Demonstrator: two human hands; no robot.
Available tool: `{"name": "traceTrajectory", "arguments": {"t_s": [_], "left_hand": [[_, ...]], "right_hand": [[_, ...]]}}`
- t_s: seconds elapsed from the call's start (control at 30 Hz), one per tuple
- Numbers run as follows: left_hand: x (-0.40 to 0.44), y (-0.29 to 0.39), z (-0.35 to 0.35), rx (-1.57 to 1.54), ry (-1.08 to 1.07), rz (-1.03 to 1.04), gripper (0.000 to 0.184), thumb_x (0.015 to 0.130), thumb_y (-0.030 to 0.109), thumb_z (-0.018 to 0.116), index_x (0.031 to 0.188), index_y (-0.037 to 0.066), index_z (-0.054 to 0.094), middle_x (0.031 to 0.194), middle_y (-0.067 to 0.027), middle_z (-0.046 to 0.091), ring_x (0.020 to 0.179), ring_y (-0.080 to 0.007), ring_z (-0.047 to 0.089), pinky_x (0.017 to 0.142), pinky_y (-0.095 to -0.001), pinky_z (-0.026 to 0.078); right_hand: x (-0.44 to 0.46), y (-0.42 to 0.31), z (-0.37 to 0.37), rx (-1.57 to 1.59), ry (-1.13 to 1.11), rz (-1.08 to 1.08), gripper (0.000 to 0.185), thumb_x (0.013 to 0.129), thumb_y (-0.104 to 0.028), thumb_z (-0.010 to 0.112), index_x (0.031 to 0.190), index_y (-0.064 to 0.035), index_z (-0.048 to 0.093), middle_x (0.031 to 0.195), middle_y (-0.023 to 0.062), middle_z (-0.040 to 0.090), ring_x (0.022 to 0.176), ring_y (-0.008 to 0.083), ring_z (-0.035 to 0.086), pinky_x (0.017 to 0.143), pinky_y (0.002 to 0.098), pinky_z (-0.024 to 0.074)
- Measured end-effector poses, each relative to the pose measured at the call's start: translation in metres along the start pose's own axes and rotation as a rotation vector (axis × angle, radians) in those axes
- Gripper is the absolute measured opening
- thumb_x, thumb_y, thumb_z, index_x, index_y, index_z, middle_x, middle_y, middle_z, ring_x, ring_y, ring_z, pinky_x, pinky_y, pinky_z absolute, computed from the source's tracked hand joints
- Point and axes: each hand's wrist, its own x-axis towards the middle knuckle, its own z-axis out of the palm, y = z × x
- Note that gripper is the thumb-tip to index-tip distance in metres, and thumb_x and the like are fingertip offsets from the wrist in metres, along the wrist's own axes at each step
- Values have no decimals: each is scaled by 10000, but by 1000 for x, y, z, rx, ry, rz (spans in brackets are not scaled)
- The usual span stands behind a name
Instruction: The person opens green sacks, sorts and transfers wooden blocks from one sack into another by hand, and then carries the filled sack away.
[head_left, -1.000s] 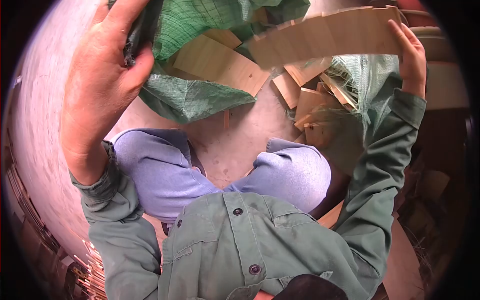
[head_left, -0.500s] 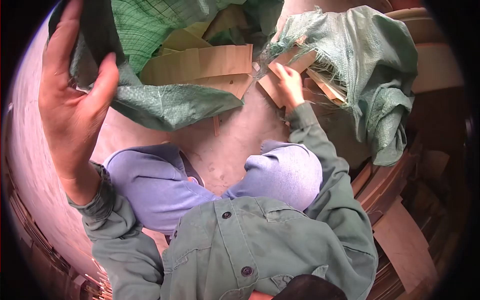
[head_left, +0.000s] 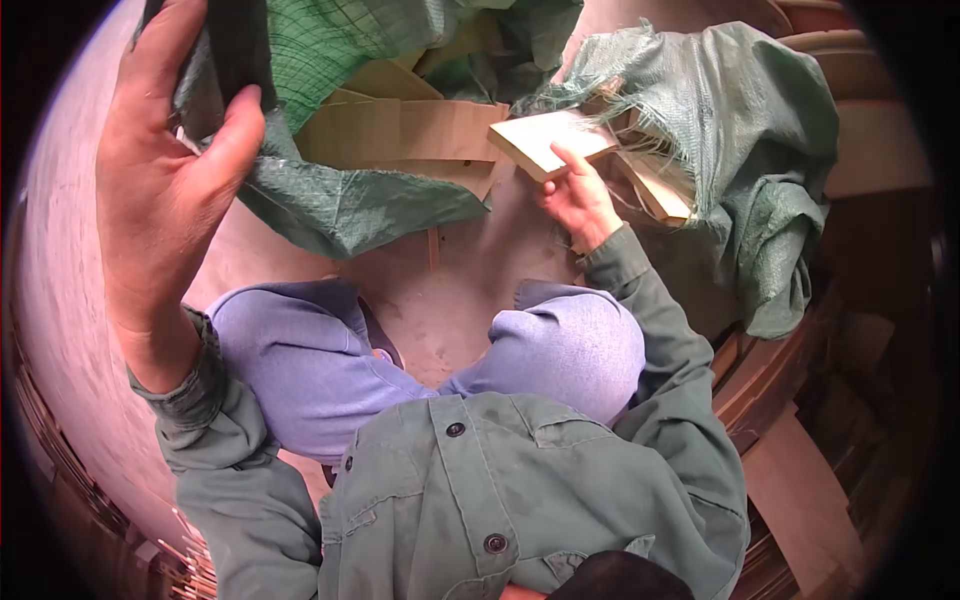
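Note:
At the upper left, my left hand [head_left: 185, 195] grips the rim of a green woven sack [head_left: 365, 205], thumb on one side of the cloth, and holds its mouth up. Flat wooden pieces [head_left: 400, 130] lie inside that sack. My right hand [head_left: 582, 203] pinches a pale flat wooden board [head_left: 545, 138], thumb on top and fingers beneath. The board is between the two sacks, close to the frayed mouth of a second green sack [head_left: 755, 120]. More wooden pieces [head_left: 655, 190] stick out of that torn mouth.
Both sacks rest on a concrete floor [head_left: 460, 270] in front of my bent knees [head_left: 570, 350]. Stacked boards [head_left: 790, 370] stand at the right, with a large flat panel [head_left: 805, 490] below. Thin sticks [head_left: 190, 560] show at the lower left.
My right hand has lifted and tilted the wooden board, so its bright flat face now shows. My left hand and the sack rim have shifted slightly right and down.

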Motion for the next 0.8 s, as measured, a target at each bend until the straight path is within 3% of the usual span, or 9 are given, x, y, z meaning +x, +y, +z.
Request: {"name": "traceTrajectory", "arguments": {"t_s": [0.17,0.2,0.27,0.33,0.4,0.5,0.67,0.77,0.8], "left_hand": [[10,-2,12,-42,-23,40,600,818,-74,595,1374,-8,378,1417,-138,405,1270,-217,432,1038,-314,371],[7,-3,11,-21,-38,53,595,821,-72,589,1374,-12,377,1416,-139,406,1269,-218,434,1038,-312,370],[6,-3,7,-16,-51,30,583,827,-68,582,1370,-17,377,1412,-141,411,1268,-223,435,1039,-310,369],[5,0,3,-40,-50,-14,570,830,-62,580,1364,-23,383,1407,-141,416,1269,-226,435,1041,-311,366],[4,2,0,-40,-41,13,559,831,-57,581,1356,-28,389,1404,-138,421,1268,-226,436,1042,-310,364],[1,25,3,27,7,22,576,787,-55,582,1334,-52,402,1353,-148,453,1255,-230,444,1046,-306,348],[-6,-9,4,-397,169,-97,637,707,-59,567,1323,-72,406,1246,-190,513,1240,-262,450,1052,-315,327],[12,46,11,211,20,19,641,714,-43,564,1334,-63,401,1275,-189,500,1241,-256,447,1047,-315,331],[10,49,13,185,54,12,643,714,-43,561,1335,-64,398,1285,-188,495,1246,-254,443,1048,-315,329]], "right_hand": [[-36,-15,103,-617,-288,-12,470,920,-436,535,1196,-56,520,1040,74,619,828,192,631,702,323,520],[-32,-19,94,-1105,-345,-349,552,887,-503,554,1191,-43,542,1058,106,617,920,202,635,769,336,521],[-34,-41,64,-2214,147,-765,522,786,-473,679,1061,-33,623,1010,134,645,933,200,645,743,337,522],[-28,-79,12,-2628,499,-377,236,716,-289,728,854,-106,670,815,97,690,735,263,687,585,403,540],[-31,-101,-59,-2656,705,-371,61,749,-105,619,766,-81,672,771,131,687,716,264,693,556,397,537],[-70,-118,-50,-2633,293,-799,91,773,-144,578,812,-62,579,694,150,624,654,330,640,536,434,488],[-88,-99,97,-2118,-387,-948,233,829,-191,605,1017,-65,546,844,168,614,812,332,620,702,408,482],[-50,-105,139,-1858,-361,-1552,458,824,-294,674,1177,-66,491,1038,160,590,960,289,593,781,388,476],[-40,-112,139,-1861,-365,-1381,515,801,-363,703,1156,-55,493,1097,119,570,994,232,570,795,361,470]]}}
